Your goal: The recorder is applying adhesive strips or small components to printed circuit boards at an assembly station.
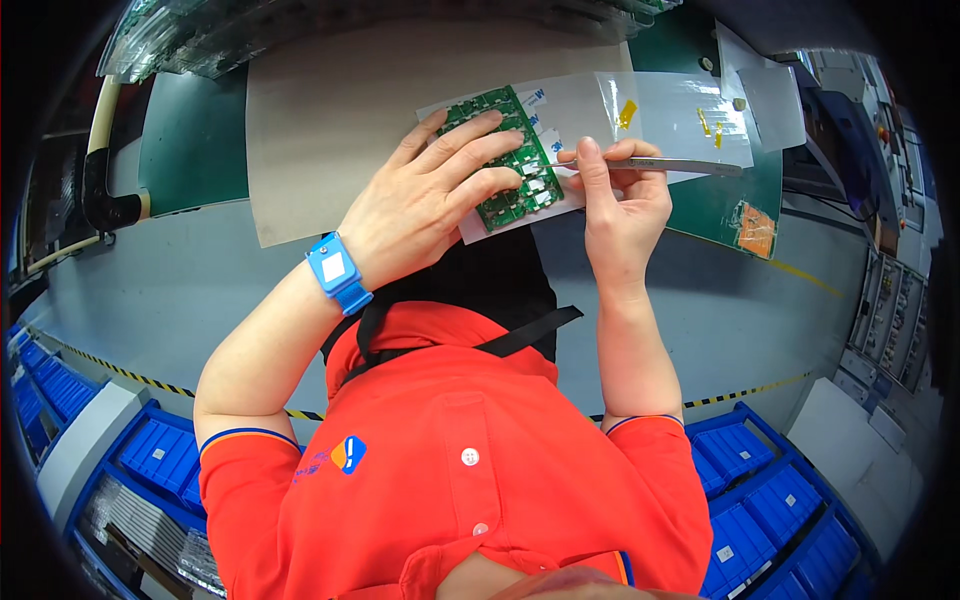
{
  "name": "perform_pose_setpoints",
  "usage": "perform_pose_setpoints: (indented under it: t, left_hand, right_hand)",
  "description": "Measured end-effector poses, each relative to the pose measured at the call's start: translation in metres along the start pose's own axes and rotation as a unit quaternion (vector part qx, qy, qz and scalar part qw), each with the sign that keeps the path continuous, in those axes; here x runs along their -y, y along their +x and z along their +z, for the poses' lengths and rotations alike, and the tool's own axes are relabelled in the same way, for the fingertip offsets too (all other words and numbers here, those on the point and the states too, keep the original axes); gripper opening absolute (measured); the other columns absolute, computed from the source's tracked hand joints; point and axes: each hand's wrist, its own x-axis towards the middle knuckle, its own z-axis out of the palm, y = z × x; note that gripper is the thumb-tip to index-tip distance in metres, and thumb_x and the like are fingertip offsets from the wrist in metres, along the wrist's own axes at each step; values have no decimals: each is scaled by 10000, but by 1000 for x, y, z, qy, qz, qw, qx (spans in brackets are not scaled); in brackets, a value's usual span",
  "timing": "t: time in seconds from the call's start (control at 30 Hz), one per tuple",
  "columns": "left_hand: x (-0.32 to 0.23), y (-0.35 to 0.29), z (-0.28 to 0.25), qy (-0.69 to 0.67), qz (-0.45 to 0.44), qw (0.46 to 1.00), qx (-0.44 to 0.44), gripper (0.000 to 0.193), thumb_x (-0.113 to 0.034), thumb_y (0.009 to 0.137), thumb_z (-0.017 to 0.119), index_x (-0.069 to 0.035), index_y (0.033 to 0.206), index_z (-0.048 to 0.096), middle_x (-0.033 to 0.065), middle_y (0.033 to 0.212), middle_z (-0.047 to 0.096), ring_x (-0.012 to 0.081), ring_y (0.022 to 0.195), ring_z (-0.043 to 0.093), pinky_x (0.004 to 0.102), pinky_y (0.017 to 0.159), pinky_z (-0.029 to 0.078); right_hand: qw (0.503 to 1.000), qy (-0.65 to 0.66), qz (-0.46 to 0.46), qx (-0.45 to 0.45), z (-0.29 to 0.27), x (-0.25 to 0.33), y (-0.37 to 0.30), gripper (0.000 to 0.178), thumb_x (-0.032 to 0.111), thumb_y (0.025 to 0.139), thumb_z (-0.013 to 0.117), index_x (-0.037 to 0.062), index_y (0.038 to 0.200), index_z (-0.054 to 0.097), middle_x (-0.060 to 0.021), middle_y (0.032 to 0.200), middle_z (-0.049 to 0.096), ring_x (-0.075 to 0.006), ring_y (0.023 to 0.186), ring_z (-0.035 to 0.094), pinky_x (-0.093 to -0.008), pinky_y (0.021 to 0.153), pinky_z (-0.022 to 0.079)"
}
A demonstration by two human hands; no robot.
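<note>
A green circuit board panel [508, 208] with rows of small white and metal parts lies on white paper sheets on the bench. My left hand [428, 187] rests over its left part, fingers stretched out and spread across it, a blue wrist strap [338, 272] on that wrist. My right hand [622, 200] pinches a pair of metal tweezers [690, 165] between thumb and fingers. The tweezers' tip points left and reaches the board's right edge, near a white part. Whether the tip grips anything is too small to tell.
Yellow tape pieces [627, 114] stick to a clear sheet right of the board. Beneath lies a beige mat [330, 130] on a green bench top [195, 150]. An orange patch [756, 230] marks the bench's right corner. Clear plastic trays [190, 35] stand at the back; blue bins [160, 450] stand behind me.
</note>
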Motion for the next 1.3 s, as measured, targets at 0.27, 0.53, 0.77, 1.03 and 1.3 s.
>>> perform_pose_setpoints:
  t: [0.27,0.53,0.77,1.03,1.3]
  left_hand:
    - [-1,1,-1,5,-4,1000,7,648,-22,623,753,-211,1195,515,1,1422,444,218,1380,357,467,1162,252]
    - [-5,3,-2,34,-13,999,6,733,-42,643,744,-250,1304,505,-13,1400,454,205,1367,370,478,1150,271]
    - [-6,5,0,63,-21,998,2,673,-40,679,718,-270,1282,526,-26,1375,469,189,1338,396,507,1124,295]
    - [-5,11,1,67,-4,998,4,620,-66,689,729,-265,1245,539,-36,1388,460,177,1307,410,491,1071,309]
    - [-6,9,3,75,-4,997,10,670,-111,696,755,-296,1290,506,-45,1401,444,172,1315,398,512,1093,275]
  right_hand:
    - [1000,-6,-1,0,-1,-1,0,192,118,922,665,66,965,485,-84,829,685,-71,703,626,-181,634,489]
    - [998,-42,-30,20,-3,-5,0,195,100,911,674,59,949,488,-80,827,678,-88,722,643,-194,649,518]
    - [996,-58,-71,2,-8,-2,-1,175,68,921,651,52,944,478,-103,845,680,-141,785,684,-204,669,519]
    - [992,-9,-108,-70,-21,-2,5,144,70,949,602,70,962,458,-144,829,672,-165,701,668,-236,637,523]
    - [978,-107,-176,-40,-40,0,12,195,104,905,682,40,941,501,-74,809,642,-150,682,666,-228,638,525]
